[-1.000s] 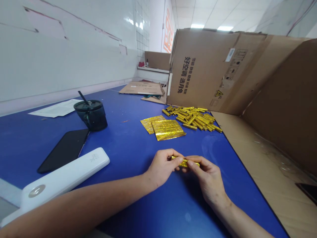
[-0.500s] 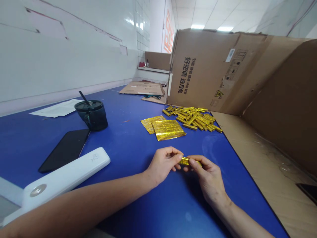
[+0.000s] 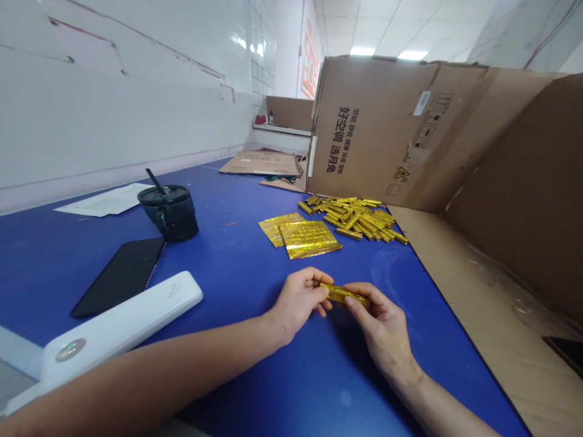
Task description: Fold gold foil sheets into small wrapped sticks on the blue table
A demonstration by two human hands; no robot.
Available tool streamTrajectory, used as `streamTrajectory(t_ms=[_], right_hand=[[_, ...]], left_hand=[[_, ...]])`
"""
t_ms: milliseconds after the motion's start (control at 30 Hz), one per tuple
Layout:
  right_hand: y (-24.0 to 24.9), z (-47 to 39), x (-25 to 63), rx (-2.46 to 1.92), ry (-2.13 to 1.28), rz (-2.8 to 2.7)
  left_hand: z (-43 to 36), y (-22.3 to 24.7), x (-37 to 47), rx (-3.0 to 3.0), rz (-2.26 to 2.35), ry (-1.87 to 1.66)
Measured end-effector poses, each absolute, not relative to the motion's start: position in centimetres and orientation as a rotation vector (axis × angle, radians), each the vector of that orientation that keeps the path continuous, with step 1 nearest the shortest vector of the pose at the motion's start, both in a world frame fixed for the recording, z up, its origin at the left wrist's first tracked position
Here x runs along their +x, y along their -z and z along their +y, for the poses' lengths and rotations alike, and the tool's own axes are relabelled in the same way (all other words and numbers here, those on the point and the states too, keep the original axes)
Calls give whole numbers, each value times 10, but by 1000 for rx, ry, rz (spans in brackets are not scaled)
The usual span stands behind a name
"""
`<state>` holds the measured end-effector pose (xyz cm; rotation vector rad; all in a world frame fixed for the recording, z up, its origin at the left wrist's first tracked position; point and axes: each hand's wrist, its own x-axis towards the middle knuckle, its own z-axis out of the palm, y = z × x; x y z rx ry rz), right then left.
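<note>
A small roll of shiny gold paper (image 3: 342,294) is held level between my two hands, just above the blue tabletop. My left hand (image 3: 298,303) pinches its left end between thumb and fingers. Around the right part, my right hand (image 3: 382,321) closes with the thumb in front and fingers behind. Farther off lie flat gold paper sheets (image 3: 310,238), overlapping one another. To their right is a heap of gold paper rolls (image 3: 355,217), several of them stacked loosely near the table's right edge.
On the left stand a dark lidded mug (image 3: 170,212) with a straw, a black phone (image 3: 121,276) and a white folding device (image 3: 122,321). White papers (image 3: 104,200) lie behind the mug. A large cardboard box (image 3: 373,133) rises beyond the right edge; flattened cardboard (image 3: 262,162) lies at the back.
My left finger and thumb have shifted slightly on the gold roll, so more of its left end shows. My right thumb has moved a little left. The sheets and heap have stayed put.
</note>
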<state>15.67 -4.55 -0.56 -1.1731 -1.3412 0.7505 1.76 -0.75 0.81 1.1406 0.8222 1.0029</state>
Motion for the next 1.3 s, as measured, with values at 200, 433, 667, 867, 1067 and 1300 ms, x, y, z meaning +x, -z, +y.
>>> streamTrajectory(t_ms=[200,433,667,867,1067,1300], right_hand=[[3,-52,152,-1104,-627,-1525],[2,-54,149,-1082,-657,-1566],[6,-45,152,-1168,-896,-1167],[7,-39,155,-1013,-1227,-879],[9,-40,157,-1035,-1189,-972],[14,-39,156,-1124,-1065,-1047]], left_hand=[[-7,-7,18,1139,857,-1010],[-7,-2,17,1169,888,-1013],[-10,-6,17,1207,805,-989],[-13,-4,18,1236,679,-964],[-11,-8,18,1184,726,-965],[-9,-5,19,1163,798,-1020]])
